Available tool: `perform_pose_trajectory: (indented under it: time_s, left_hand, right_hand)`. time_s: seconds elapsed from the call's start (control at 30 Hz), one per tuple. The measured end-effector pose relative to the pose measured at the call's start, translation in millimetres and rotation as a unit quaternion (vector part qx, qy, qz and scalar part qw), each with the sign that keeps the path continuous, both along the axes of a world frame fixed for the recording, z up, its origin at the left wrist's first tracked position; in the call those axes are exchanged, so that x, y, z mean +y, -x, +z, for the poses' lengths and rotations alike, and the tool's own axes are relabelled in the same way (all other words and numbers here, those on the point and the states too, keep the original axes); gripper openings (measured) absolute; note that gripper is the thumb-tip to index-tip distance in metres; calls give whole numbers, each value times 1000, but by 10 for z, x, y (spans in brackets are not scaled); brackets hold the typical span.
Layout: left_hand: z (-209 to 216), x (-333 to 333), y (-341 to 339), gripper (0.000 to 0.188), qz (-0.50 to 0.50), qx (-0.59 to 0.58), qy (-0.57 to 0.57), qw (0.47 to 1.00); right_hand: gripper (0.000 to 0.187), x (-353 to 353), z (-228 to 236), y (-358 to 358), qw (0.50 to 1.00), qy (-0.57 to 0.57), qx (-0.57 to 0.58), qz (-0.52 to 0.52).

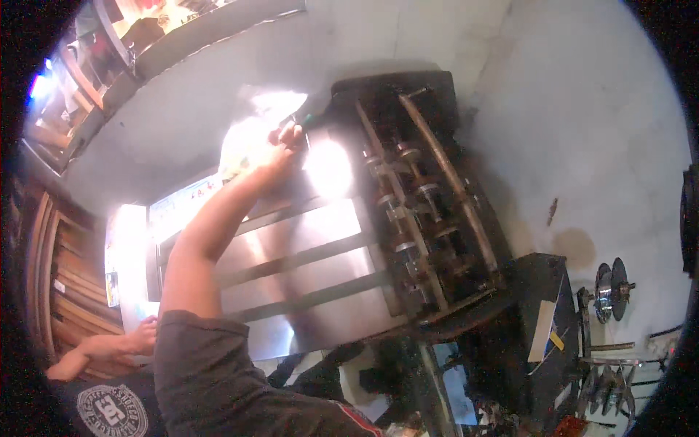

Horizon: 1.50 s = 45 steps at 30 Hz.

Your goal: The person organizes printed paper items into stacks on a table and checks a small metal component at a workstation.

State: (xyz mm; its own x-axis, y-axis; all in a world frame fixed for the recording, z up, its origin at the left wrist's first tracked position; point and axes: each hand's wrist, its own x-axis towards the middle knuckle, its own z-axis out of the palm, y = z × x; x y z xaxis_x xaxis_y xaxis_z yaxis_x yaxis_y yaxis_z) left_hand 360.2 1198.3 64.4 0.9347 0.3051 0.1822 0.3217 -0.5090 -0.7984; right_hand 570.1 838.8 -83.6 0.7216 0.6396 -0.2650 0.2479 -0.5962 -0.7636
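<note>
Right hand [287,138] outstretched, fingers closed around a small dark tool [304,120] at the far corner of the roller machine [422,197], above its steel feed plates [306,269]. Left hand out of sight.

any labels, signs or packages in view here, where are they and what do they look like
Poster or printed sheet: left of the metal sheet, under the raised forearm; pale rectangle with green and blue print, partly glared out.
Round emblem: lower left, on a dark shirt; white circle design.
Yellow tag: lower right, on the dark machine's side; small strip.
</note>
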Motion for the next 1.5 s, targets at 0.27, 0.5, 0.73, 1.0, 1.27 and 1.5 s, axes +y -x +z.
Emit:
perform_pose_trajectory:
  time_s: [0.27, 0.5, 0.73, 1.0, 1.27, 1.5]
  left_hand:
    - [1156, -1021, -254, 33, 77, -44, 357, 930]
    - [841, -686, -81, 27, -45, -367, 553, 747]
    - [1250, -915, -208, 38, -91, -562, 784, 249]
    - [1901, -2318, -227, 33, -353, -446, 803, -178]
    - [1936, -4910, 264, 28, -158, -386, 863, -286]
    - [1403, -6903, 1284, 31, 93, -28, 964, -248]
  right_hand:
    - [42, -653, 103, 2, 998, -34, 16, -45]
    - [42, -1388, 228, 441, 992, -85, 63, -67]
    - [42, -2481, 205, 1087, 979, -98, 128, -126]
    - [42, -3965, 110, 2206, 941, -82, 207, -256]
    - [42, -5542, -9, 4202, 850, -80, 252, -457]
    - [40, -6274, 539, 5985, 668, -342, 209, -626]
